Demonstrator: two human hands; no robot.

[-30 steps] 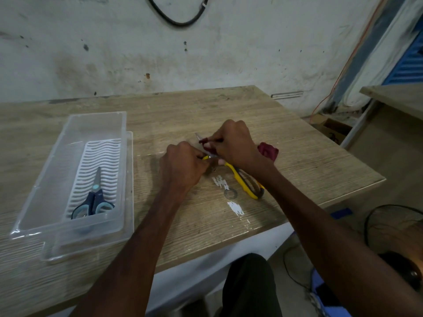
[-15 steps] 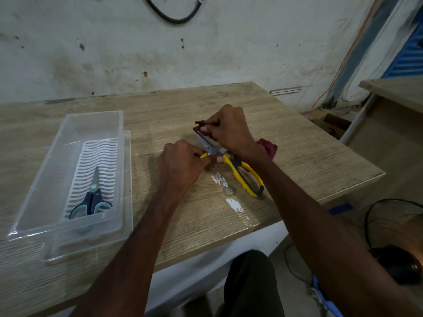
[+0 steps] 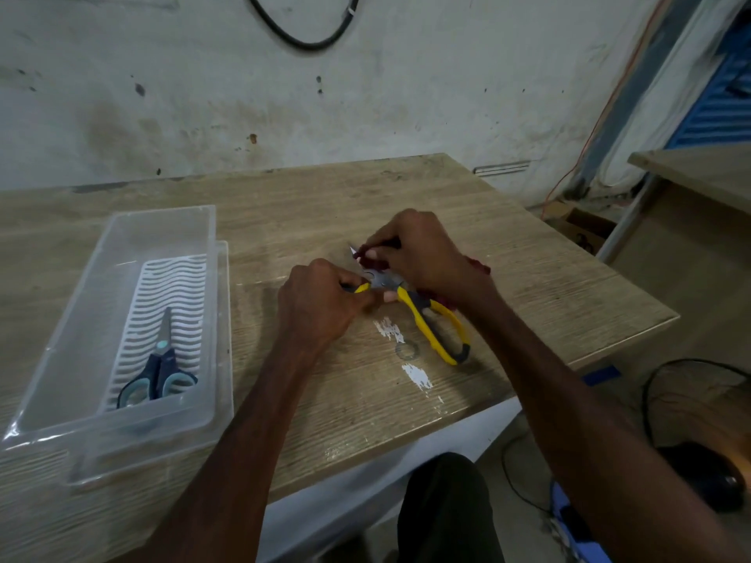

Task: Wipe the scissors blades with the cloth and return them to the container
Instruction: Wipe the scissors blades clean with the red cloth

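Yellow-handled scissors (image 3: pixel 435 323) lie spread open on the wooden table (image 3: pixel 325 205). My left hand (image 3: pixel 321 302) grips one yellow handle. My right hand (image 3: pixel 414 253) pinches a dark red cloth (image 3: pixel 372 260) around a blade near its tip; more of the cloth shows behind my wrist. A clear plastic container (image 3: pixel 73 319) with a white ribbed insert stands at the left, holding dark blue scissors (image 3: pixel 160 373).
The table's right edge and front edge are close to my hands. A second table (image 3: pixel 699 172) stands at the right. Cables and a dark round object (image 3: pixel 707 477) lie on the floor below. White paint marks (image 3: pixel 416 375) spot the tabletop.
My right hand slid the cloth along the blade toward the tip and back slightly. The left hand stayed on the handle.
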